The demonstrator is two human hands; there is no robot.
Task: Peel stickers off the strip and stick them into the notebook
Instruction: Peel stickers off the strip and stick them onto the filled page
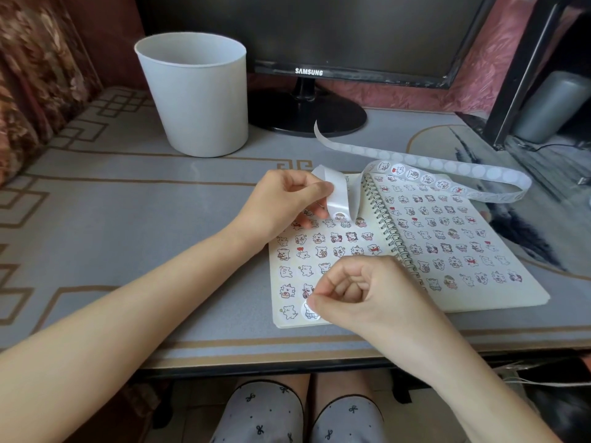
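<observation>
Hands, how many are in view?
2. The left hand pinches the white paper sticker strip over the open spiral-bound notebook; the right hand pinches a round white sticker at its left page's bottom.

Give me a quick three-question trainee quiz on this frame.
1. True or false: the left hand grips the strip.
2. The right hand pinches a sticker at which notebook page? A) left B) right C) neither
3. Fill in: the white ___ stands beside the monitor.
Key: 1 true; 2 A; 3 bin.
</observation>
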